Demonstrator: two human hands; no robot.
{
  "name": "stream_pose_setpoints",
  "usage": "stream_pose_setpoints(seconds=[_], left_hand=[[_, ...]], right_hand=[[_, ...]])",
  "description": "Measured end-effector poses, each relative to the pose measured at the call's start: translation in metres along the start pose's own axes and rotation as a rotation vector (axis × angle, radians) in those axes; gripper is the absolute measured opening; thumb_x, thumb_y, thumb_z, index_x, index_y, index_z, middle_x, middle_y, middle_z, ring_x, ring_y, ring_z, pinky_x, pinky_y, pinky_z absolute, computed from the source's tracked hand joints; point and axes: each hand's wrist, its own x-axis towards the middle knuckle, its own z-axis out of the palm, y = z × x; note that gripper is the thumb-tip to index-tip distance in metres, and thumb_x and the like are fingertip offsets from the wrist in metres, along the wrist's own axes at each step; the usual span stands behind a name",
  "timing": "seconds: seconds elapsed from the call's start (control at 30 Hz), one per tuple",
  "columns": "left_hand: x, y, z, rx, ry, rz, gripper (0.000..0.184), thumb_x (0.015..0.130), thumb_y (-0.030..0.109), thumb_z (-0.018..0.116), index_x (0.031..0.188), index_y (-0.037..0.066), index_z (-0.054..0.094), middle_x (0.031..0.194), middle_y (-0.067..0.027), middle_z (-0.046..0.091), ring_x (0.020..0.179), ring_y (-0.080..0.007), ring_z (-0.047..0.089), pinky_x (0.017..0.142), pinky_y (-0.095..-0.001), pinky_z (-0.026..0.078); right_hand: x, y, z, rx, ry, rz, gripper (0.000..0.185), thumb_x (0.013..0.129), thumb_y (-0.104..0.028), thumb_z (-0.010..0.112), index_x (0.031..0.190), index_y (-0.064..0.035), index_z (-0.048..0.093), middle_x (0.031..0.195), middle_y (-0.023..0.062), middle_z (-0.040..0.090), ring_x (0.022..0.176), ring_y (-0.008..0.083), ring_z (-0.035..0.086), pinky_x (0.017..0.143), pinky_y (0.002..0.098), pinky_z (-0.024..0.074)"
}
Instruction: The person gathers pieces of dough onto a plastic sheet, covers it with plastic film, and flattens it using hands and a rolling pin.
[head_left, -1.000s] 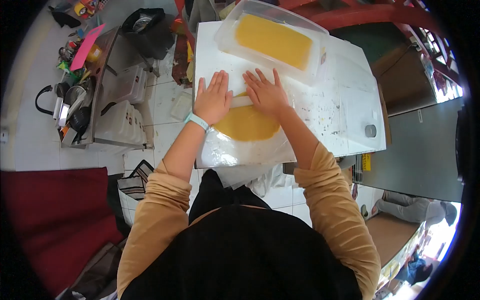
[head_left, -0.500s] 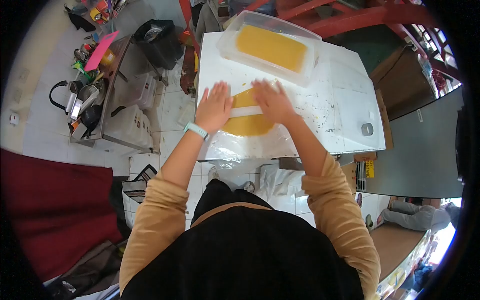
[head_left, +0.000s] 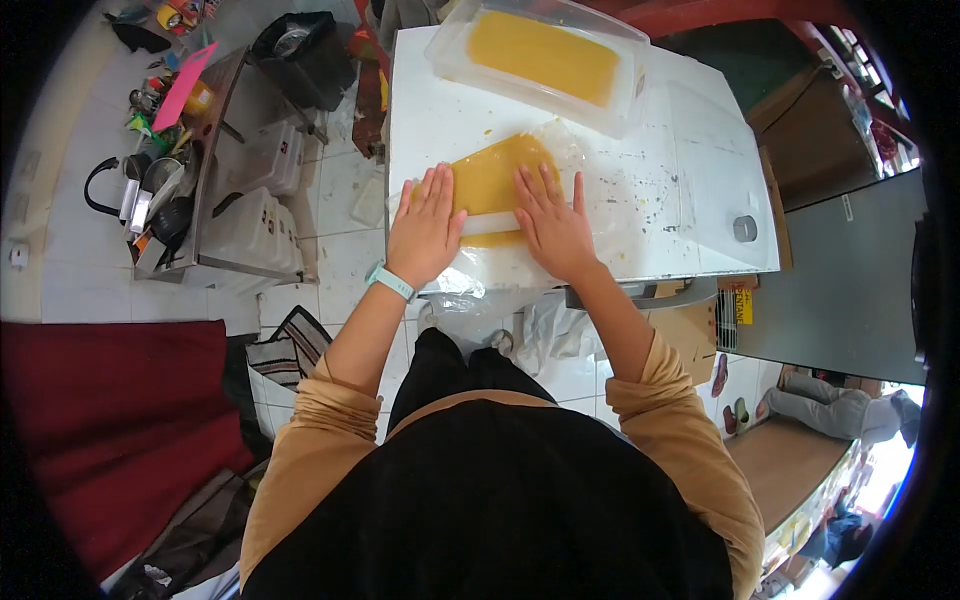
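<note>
In the head view, a yellow dough sheet [head_left: 490, 178] lies flat on the bench [head_left: 700, 160], a white rolling pin [head_left: 490, 224] across its six o'clock part with a thin strip of dough below. The left hand [head_left: 427, 225] is at the pin's nine o'clock end, the right hand [head_left: 556, 228] at three. Both have fingers straight and slightly spread, palms down, curled round nothing; the palms hide the pin's ends, so they seem to press on it. Clear plastic film [head_left: 500, 272] shows around the dough; whether it also covers the top, I cannot tell. At one o'clock from the dough stands a clear tub [head_left: 633, 95] holding a yellow slab [head_left: 545, 57]; at three, a metal ring [head_left: 745, 229].
</note>
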Motion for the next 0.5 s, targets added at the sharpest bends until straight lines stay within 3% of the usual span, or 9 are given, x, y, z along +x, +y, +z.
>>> stream_pose_setpoints(seconds=[0.17, 0.23, 0.37, 0.43, 0.5], left_hand=[[-0.034, 0.019, -0.008, -0.048, 0.004, 0.039, 0.060, 0.096, 0.029, 0.039, 0.143, -0.006, 0.027, 0.149, -0.0211, 0.030, 0.141, -0.0318, 0.025, 0.115, -0.0452, 0.016], [-0.048, 0.026, -0.011, -0.078, 0.001, 0.049, 0.061, 0.096, 0.030, 0.040, 0.144, -0.006, 0.025, 0.150, -0.0218, 0.028, 0.141, -0.0321, 0.024, 0.114, -0.0453, 0.018], [-0.058, 0.025, -0.020, -0.587, 0.011, -0.088, 0.053, 0.095, 0.027, 0.048, 0.138, -0.002, 0.038, 0.145, -0.0231, 0.034, 0.138, -0.0329, 0.029, 0.113, -0.0435, 0.022], [-0.055, 0.009, -0.020, -0.879, 0.125, -0.268, 0.047, 0.093, 0.025, 0.054, 0.132, -0.001, 0.047, 0.138, -0.0240, 0.043, 0.133, -0.0339, 0.036, 0.110, -0.0433, 0.027], [-0.051, -0.020, -0.012, -0.612, 0.278, -0.433, 0.042, 0.090, 0.023, 0.058, 0.124, -0.001, 0.053, 0.125, -0.0223, 0.052, 0.121, -0.0351, 0.046, 0.103, -0.0432, 0.035]], right_hand=[[-0.036, -0.010, -0.010, 0.090, 0.062, -0.062, 0.047, 0.097, -0.024, 0.043, 0.141, -0.0083, 0.038, 0.143, 0.0082, 0.043, 0.137, 0.0252, 0.033, 0.114, 0.0527, 0.0130], [-0.047, -0.013, -0.013, 0.148, 0.010, -0.084, 0.045, 0.093, -0.019, 0.049, 0.136, -0.0078, 0.043, 0.136, 0.0087, 0.049, 0.130, 0.0263, 0.041, 0.112, 0.0491, 0.0208], [-0.062, -0.007, -0.015, 0.167, -0.043, -0.103, 0.037, 0.089, -0.014, 0.055, 0.125, -0.0079, 0.051, 0.120, 0.0075, 0.058, 0.113, 0.0257, 0.053, 0.100, 0.0430, 0.0360], [-0.073, 0.010, -0.011, 0.133, 0.104, 0.071, 0.035, 0.089, -0.015, 0.055, 0.122, -0.0074, 0.052, 0.115, 0.0083, 0.058, 0.105, 0.0262, 0.055, 0.090, 0.0430, 0.0403], [-0.078, 0.040, -0.016, 0.070, 0.177, 0.331, 0.034, 0.089, -0.016, 0.055, 0.122, -0.0071, 0.051, 0.112, 0.0089, 0.059, 0.102, 0.0266, 0.056, 0.084, 0.0430, 0.0431]])
